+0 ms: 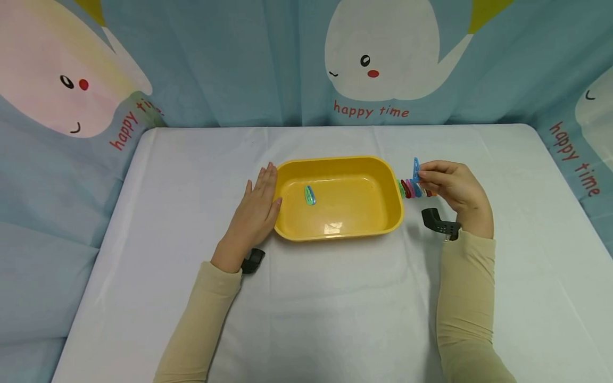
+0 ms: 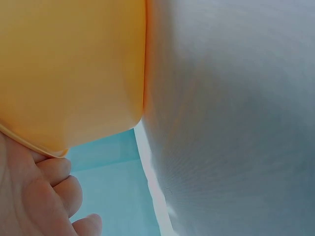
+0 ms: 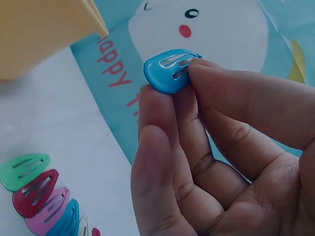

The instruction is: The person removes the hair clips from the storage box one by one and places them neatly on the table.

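My right hand (image 1: 452, 183) pinches a blue snap hair clip (image 3: 170, 71) between thumb and fingers, raised above the table to the right of the yellow basin (image 1: 335, 221). Below it, a row of hair clips (image 3: 37, 191) in green, red, pink, blue and other colours lies beside the basin's right wall. Two clips, a green one (image 1: 308, 196) and a blue one partly behind it, lie on the basin's floor, left of its middle. With fingers straight, my left hand (image 1: 256, 210) rests against the basin's left rim; the left wrist view shows its fingers at that rim.
A white cloth (image 1: 345, 308) covers the table. Blue curtains (image 1: 225, 64) with whale pictures hang behind it and at both sides. A black wrist camera (image 1: 438, 222) sits on the right wrist, another (image 1: 254, 260) on the left.
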Tool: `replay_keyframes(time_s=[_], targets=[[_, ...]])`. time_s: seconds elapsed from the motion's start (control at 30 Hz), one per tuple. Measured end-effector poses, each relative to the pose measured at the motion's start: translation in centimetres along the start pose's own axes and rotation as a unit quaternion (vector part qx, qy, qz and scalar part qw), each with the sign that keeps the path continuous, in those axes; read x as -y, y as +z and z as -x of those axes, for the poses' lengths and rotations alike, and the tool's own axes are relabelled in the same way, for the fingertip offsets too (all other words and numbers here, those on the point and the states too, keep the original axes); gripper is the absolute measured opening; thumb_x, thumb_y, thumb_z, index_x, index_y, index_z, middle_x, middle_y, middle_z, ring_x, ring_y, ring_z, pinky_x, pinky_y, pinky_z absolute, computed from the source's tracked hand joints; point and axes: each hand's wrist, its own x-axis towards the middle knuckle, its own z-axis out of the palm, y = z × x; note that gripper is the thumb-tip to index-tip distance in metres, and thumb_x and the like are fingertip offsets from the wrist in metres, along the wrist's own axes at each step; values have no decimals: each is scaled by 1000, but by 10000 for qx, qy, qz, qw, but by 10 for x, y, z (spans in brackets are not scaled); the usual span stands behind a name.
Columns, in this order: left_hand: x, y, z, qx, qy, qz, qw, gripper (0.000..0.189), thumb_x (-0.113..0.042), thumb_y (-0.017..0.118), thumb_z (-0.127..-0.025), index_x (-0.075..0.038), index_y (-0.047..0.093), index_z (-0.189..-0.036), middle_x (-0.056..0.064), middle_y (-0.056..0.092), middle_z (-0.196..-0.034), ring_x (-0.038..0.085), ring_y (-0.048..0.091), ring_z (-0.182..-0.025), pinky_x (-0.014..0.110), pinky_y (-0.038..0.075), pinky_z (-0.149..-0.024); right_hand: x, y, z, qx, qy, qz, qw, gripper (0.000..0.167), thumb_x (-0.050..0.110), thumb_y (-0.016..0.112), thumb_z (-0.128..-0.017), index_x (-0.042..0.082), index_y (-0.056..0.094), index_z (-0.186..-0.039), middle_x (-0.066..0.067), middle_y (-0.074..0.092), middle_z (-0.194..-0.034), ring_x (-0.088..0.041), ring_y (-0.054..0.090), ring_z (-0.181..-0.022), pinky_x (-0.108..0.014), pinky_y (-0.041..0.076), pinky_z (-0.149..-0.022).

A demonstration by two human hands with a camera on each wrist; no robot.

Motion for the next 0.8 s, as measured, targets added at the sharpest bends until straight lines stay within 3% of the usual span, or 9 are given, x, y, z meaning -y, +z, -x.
replay_keyframes(time_s=[0.3, 0.8], targets=[[0, 0, 1, 2, 7, -10, 10000, 60, -25, 32, -103, -1, 5, -151, 9, 2, -158, 21, 0, -144, 48, 4, -114, -1, -9, 3, -97, -24, -232, 9997, 16, -7, 59, -88, 1, 73, -83, -7, 69, -82, -16, 67, -73, -22, 54, -72], [0, 0, 1, -1, 13, -10, 10000, 60, -25, 31, -103, -1, 3, -151, 9, 1, -158, 21, 0, -144, 48, 4, -114, -2, -23, 7, -440, 66, -230, 9987, 15, -5, 61, -88, 2, 73, -83, -6, 70, -82, -15, 67, -73, -23, 55, -71]])
